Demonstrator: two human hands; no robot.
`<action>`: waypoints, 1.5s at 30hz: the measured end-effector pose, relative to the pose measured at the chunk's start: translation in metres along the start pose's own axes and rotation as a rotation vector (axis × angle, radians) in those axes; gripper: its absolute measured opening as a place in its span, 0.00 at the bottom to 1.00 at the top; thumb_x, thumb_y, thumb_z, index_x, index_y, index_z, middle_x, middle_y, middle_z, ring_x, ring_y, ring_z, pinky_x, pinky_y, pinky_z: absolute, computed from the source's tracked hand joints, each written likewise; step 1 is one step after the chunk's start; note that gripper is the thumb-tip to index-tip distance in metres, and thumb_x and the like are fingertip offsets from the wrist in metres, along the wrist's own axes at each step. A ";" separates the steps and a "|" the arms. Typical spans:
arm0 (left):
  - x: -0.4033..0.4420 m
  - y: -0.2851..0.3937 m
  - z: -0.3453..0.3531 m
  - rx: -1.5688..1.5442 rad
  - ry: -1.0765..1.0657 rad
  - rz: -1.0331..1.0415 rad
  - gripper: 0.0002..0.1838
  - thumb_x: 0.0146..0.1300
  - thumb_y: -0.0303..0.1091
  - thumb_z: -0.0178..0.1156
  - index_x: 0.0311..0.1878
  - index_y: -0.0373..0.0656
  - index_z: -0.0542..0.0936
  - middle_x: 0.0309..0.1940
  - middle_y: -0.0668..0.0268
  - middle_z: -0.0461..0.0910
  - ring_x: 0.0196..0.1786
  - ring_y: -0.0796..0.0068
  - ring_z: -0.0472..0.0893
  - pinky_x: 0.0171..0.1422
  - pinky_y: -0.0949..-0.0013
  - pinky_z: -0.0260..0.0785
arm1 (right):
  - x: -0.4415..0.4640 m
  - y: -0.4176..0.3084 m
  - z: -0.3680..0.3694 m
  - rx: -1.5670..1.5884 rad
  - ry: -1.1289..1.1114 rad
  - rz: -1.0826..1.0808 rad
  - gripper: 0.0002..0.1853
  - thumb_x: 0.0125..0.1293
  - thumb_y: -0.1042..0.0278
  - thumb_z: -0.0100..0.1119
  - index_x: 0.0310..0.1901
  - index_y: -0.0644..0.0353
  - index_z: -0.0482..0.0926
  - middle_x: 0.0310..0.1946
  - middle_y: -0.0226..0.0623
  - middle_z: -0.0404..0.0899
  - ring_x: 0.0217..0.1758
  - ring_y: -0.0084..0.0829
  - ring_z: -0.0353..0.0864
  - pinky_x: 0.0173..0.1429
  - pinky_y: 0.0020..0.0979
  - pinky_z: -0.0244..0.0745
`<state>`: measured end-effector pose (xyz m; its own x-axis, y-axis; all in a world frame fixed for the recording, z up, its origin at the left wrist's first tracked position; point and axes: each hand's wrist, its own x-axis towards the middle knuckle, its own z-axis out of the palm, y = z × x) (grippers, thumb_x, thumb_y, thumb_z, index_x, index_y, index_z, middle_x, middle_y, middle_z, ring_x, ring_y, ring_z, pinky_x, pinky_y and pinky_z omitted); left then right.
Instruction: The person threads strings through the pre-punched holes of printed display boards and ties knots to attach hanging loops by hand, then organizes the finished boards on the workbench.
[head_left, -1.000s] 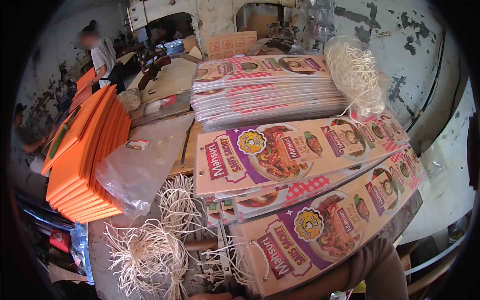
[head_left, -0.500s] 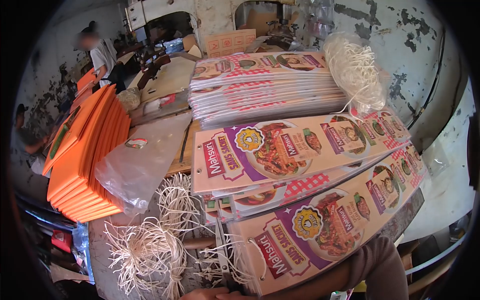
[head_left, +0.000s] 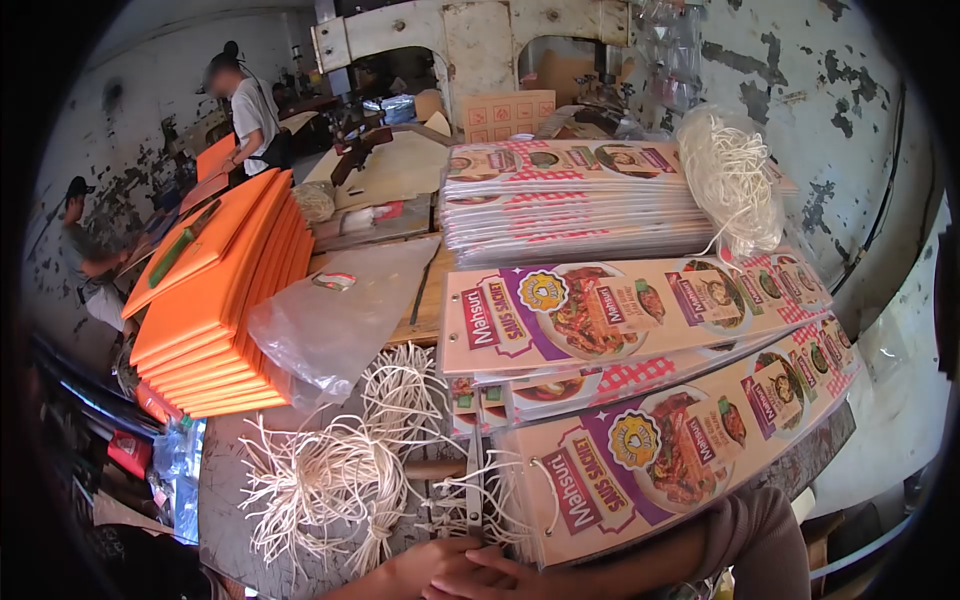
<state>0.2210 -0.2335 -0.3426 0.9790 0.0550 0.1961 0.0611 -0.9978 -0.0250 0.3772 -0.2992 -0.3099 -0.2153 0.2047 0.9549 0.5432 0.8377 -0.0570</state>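
At the bottom centre, my left hand (head_left: pixel 437 562) and my right hand (head_left: pixel 487 578) rest together, fingers curled and overlapping; nothing shows in them. Just above them, the metal scissors (head_left: pixel 474 490) lie among short cord pieces. My right forearm lies along the lower edge of a printed "Mahsuri" card in clear plastic (head_left: pixel 600 475), with a white cord looped through its left end. Above it, another printed card (head_left: pixel 570 315) with two eyelets tops a fanned pile. Left of the scissors is a bundle of cream cords (head_left: pixel 330 475), beside a brown wooden handle (head_left: pixel 435 469).
Orange stack (head_left: pixel 215 310) with a green-handled tool (head_left: pixel 172 255) on the left; clear plastic bag (head_left: pixel 345 310) beside it. Behind are a stack of printed cards (head_left: pixel 570 210) and bagged cord (head_left: pixel 735 175). Two people (head_left: pixel 255 115) (head_left: pixel 90 255) are at the far left.
The view has shifted, so the table's things appear farther right. My hands have come further into view and now lie together below the scissors. The cards and cords keep their arrangement.
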 end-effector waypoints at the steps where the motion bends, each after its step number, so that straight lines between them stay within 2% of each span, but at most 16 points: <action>1: -0.001 0.004 0.000 -0.193 0.043 -0.130 0.15 0.59 0.39 0.48 0.48 0.51 0.75 0.44 0.70 0.76 0.50 0.68 0.75 0.51 0.64 0.69 | 0.018 0.008 -0.018 -0.002 -0.098 -0.054 0.10 0.55 0.61 0.49 0.28 0.57 0.74 0.31 0.42 0.73 0.32 0.37 0.72 0.45 0.43 0.71; 5: 0.066 -0.021 -0.120 -0.420 0.108 -0.242 0.09 0.51 0.38 0.57 0.33 0.43 0.75 0.32 0.69 0.74 0.33 0.73 0.77 0.36 0.73 0.72 | 0.102 0.034 -0.069 -0.022 -0.479 -0.282 0.12 0.59 0.56 0.46 0.36 0.53 0.75 0.51 0.42 0.72 0.56 0.40 0.70 0.61 0.52 0.61; 6: 0.071 -0.028 -0.130 -0.416 0.108 -0.245 0.09 0.51 0.38 0.57 0.33 0.43 0.75 0.32 0.69 0.74 0.33 0.73 0.77 0.36 0.73 0.72 | 0.094 0.032 -0.069 -0.056 -0.586 -0.266 0.13 0.60 0.56 0.45 0.39 0.52 0.75 0.59 0.41 0.66 0.66 0.39 0.61 0.66 0.56 0.51; 8: 0.077 -0.036 -0.146 0.066 0.078 -0.189 0.10 0.51 0.40 0.59 0.22 0.46 0.74 0.21 0.74 0.72 0.25 0.77 0.75 0.30 0.75 0.71 | 0.095 0.031 -0.069 -0.088 -0.589 -0.302 0.13 0.60 0.56 0.45 0.40 0.52 0.75 0.58 0.40 0.67 0.65 0.39 0.62 0.66 0.57 0.51; 13: 0.075 -0.049 -0.156 0.126 0.271 -0.261 0.17 0.47 0.41 0.64 0.12 0.49 0.69 0.13 0.74 0.69 0.19 0.76 0.72 0.22 0.73 0.67 | 0.110 0.031 -0.074 -0.048 -0.676 -0.254 0.08 0.58 0.61 0.50 0.36 0.52 0.73 0.55 0.40 0.70 0.62 0.35 0.66 0.63 0.47 0.58; 15: 0.076 -0.048 -0.163 0.173 0.270 -0.280 0.15 0.49 0.41 0.63 0.13 0.49 0.72 0.13 0.74 0.69 0.20 0.78 0.73 0.22 0.74 0.68 | 0.097 0.031 -0.069 -0.120 -0.686 -0.294 0.11 0.59 0.56 0.44 0.35 0.50 0.73 0.58 0.35 0.68 0.67 0.35 0.61 0.67 0.51 0.51; 17: 0.072 -0.052 -0.161 0.145 0.288 -0.285 0.15 0.49 0.39 0.64 0.13 0.48 0.73 0.11 0.73 0.69 0.18 0.75 0.73 0.22 0.73 0.68 | 0.092 0.031 -0.067 -0.009 -0.666 -0.245 0.13 0.55 0.61 0.51 0.40 0.57 0.73 0.57 0.43 0.67 0.65 0.39 0.62 0.63 0.52 0.57; 18: 0.071 -0.054 -0.162 0.047 0.332 -0.324 0.15 0.48 0.39 0.64 0.12 0.48 0.73 0.10 0.72 0.68 0.17 0.74 0.72 0.21 0.71 0.67 | 0.090 0.031 -0.067 -0.058 -0.690 -0.271 0.14 0.59 0.57 0.44 0.40 0.56 0.72 0.59 0.43 0.65 0.68 0.40 0.57 0.67 0.53 0.51; 24: 0.054 -0.068 -0.157 -0.661 0.568 -0.592 0.21 0.57 0.31 0.60 0.10 0.36 0.68 0.07 0.67 0.62 0.13 0.78 0.62 0.19 0.71 0.50 | 0.090 0.032 -0.068 -0.023 -0.704 -0.251 0.13 0.58 0.58 0.45 0.40 0.56 0.72 0.58 0.43 0.66 0.68 0.40 0.57 0.67 0.54 0.51; 27: 0.045 -0.066 -0.154 -1.020 0.843 -0.811 0.24 0.61 0.35 0.57 0.10 0.37 0.68 0.07 0.69 0.63 0.13 0.80 0.62 0.19 0.71 0.50 | 0.088 0.032 -0.067 -0.019 -0.700 -0.253 0.13 0.58 0.59 0.45 0.40 0.56 0.72 0.57 0.43 0.66 0.68 0.40 0.57 0.68 0.54 0.51; 29: 0.044 -0.069 -0.154 -1.089 0.890 -0.775 0.24 0.61 0.36 0.56 0.10 0.36 0.68 0.08 0.67 0.65 0.13 0.79 0.63 0.19 0.71 0.51 | 0.088 0.032 -0.067 -0.024 -0.702 -0.255 0.14 0.58 0.59 0.45 0.40 0.56 0.73 0.57 0.43 0.67 0.67 0.40 0.57 0.68 0.54 0.51; 32: 0.053 -0.068 -0.164 -0.571 0.604 -0.633 0.20 0.56 0.30 0.60 0.11 0.35 0.67 0.08 0.65 0.63 0.14 0.74 0.63 0.20 0.68 0.53 | 0.090 0.033 -0.067 -0.041 -0.709 -0.260 0.11 0.58 0.59 0.46 0.37 0.55 0.73 0.57 0.41 0.67 0.67 0.38 0.59 0.67 0.53 0.52; 35: 0.054 -0.074 -0.157 -0.410 0.440 -0.533 0.18 0.49 0.29 0.64 0.11 0.36 0.68 0.08 0.64 0.62 0.14 0.68 0.65 0.19 0.67 0.55 | 0.089 0.032 -0.066 -0.034 -0.717 -0.259 0.11 0.57 0.60 0.47 0.37 0.55 0.73 0.57 0.41 0.68 0.67 0.38 0.59 0.68 0.52 0.51; 40: 0.055 -0.075 -0.152 0.003 0.319 -0.510 0.16 0.44 0.41 0.64 0.10 0.43 0.72 0.09 0.66 0.67 0.16 0.67 0.72 0.20 0.66 0.64 | 0.091 0.030 -0.068 -0.005 -0.762 -0.226 0.13 0.57 0.59 0.46 0.38 0.57 0.73 0.54 0.43 0.69 0.66 0.41 0.59 0.69 0.53 0.48; 43: 0.051 -0.080 -0.151 0.068 0.331 -0.476 0.15 0.43 0.39 0.63 0.11 0.43 0.72 0.10 0.66 0.68 0.17 0.66 0.72 0.21 0.65 0.64 | 0.105 0.024 -0.079 0.078 -0.850 -0.105 0.11 0.56 0.62 0.50 0.37 0.60 0.72 0.52 0.47 0.69 0.62 0.42 0.64 0.65 0.48 0.57; 45: 0.051 -0.082 -0.151 0.074 0.330 -0.461 0.14 0.42 0.39 0.63 0.11 0.44 0.72 0.11 0.67 0.68 0.16 0.66 0.71 0.21 0.66 0.65 | 0.119 0.022 -0.088 0.455 -0.805 0.146 0.11 0.54 0.66 0.54 0.36 0.63 0.72 0.49 0.51 0.69 0.54 0.41 0.71 0.56 0.41 0.68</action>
<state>0.2362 -0.1547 -0.1822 0.7360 0.4579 0.4986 0.4928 -0.8674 0.0690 0.4355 -0.3009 -0.1719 -0.7596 0.4698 0.4498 0.2755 0.8589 -0.4318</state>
